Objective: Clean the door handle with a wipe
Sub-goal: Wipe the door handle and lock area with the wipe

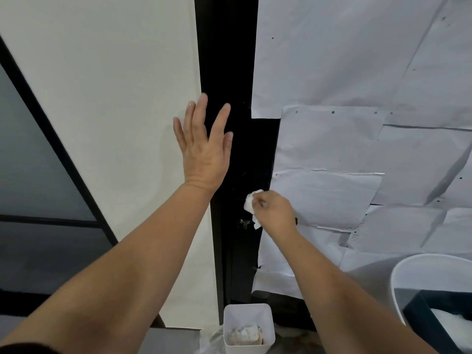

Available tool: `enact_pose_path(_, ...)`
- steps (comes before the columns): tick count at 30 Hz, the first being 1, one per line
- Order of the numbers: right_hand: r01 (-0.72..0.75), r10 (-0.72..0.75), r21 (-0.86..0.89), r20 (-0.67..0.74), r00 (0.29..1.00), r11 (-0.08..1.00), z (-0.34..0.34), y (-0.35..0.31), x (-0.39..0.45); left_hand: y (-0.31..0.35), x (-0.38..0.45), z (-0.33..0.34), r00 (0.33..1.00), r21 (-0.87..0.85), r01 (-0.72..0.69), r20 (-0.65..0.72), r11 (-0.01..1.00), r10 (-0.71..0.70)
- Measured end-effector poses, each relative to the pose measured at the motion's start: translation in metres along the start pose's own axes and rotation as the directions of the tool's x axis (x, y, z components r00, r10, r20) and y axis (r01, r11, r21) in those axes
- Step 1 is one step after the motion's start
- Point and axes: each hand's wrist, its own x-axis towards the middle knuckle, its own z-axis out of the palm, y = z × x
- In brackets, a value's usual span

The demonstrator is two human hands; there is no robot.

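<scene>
My right hand (pixel 274 209) is closed on a crumpled white wipe (pixel 251 205), which presses against the black door frame (pixel 227 60) at about waist height. The door handle itself is mostly hidden behind my hand and the wipe; a small dark tip (pixel 296 221) shows at the right of my wrist. My left hand (pixel 204 146) is raised higher up, fingers spread, flat against the edge where the white wall (pixel 102 98) meets the black frame. It holds nothing.
White paper sheets (pixel 357 123) cover the door to the right. A small white bin (pixel 249 328) with used wipes stands on the floor below. A round white tub (pixel 408 272) with a dark box inside sits at the lower right. A glass panel (pixel 30 162) lies at the left.
</scene>
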Motion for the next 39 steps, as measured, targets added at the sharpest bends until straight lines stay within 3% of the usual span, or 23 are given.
enact_pose_path(2,0.177,-0.164,-0.172,0.089,0.983,0.969,0.017,0.007,0.003,-0.003,0.016,0.008,1.0,0.027,-0.027,-0.009,0.999,0.027)
enact_pose_path(4,0.263,-0.246,-0.252,0.098,0.964,0.931,0.028,0.01,0.004,-0.005,0.025,0.014,0.999,-0.003,-0.024,-0.026,1.0,0.024)
enact_pose_path(11,0.022,-0.013,-0.165,0.053,0.999,0.986,0.03,0.007,0.017,-0.009,0.022,0.025,0.992,0.03,-0.055,-0.112,0.998,0.058)
enact_pose_path(14,-0.136,0.151,-0.103,0.146,0.978,0.985,0.027,-0.002,0.023,-0.008,0.021,0.023,0.993,0.014,-0.068,-0.1,0.998,0.069)
enact_pose_path(18,-0.202,0.221,-0.113,0.206,0.953,0.973,0.019,-0.001,0.026,-0.008,0.02,0.022,0.99,-0.012,-0.088,-0.112,0.996,0.086)
enact_pose_path(20,-0.163,0.165,-0.033,0.094,0.982,0.986,0.016,0.003,0.019,-0.008,0.02,0.022,0.989,-0.007,-0.093,-0.117,0.996,0.091)
enact_pose_path(22,-0.061,0.065,0.05,-0.104,0.992,0.997,0.012,0.0,0.014,-0.009,0.019,0.024,0.987,-0.002,-0.103,-0.122,0.995,0.102)
enact_pose_path(25,0.185,-0.128,0.103,-0.408,0.904,0.977,0.006,-0.018,0.02,-0.01,0.019,0.025,0.986,-0.005,-0.115,-0.122,0.993,0.114)
enact_pose_path(27,0.325,-0.281,0.013,-0.467,0.838,0.946,0.007,-0.027,0.032,-0.012,0.019,0.026,0.986,-0.001,-0.112,-0.125,0.994,0.111)
enact_pose_path(29,0.378,-0.437,-0.222,-0.367,0.821,0.899,0.013,-0.03,0.039,-0.013,0.019,0.027,0.986,0.009,-0.112,-0.125,0.994,0.113)
enact_pose_path(31,0.381,-0.489,-0.417,-0.187,0.852,0.825,0.025,-0.025,0.033,-0.013,0.019,0.027,0.985,0.005,-0.119,-0.122,0.993,0.119)
enact_pose_path(35,0.355,-0.379,-0.462,0.044,0.924,0.813,0.049,0.002,0.013,-0.012,0.019,0.026,0.983,-0.018,-0.136,-0.124,0.99,0.133)
enact_pose_path(37,0.365,-0.389,-0.483,0.053,0.92,0.796,0.049,-0.001,0.014,-0.012,0.019,0.026,0.982,-0.017,-0.14,-0.132,0.99,0.136)
enact_pose_path(39,0.348,-0.42,-0.495,-0.038,0.907,0.796,0.043,-0.013,0.017,-0.012,0.019,0.027,0.981,-0.014,-0.141,-0.134,0.99,0.138)
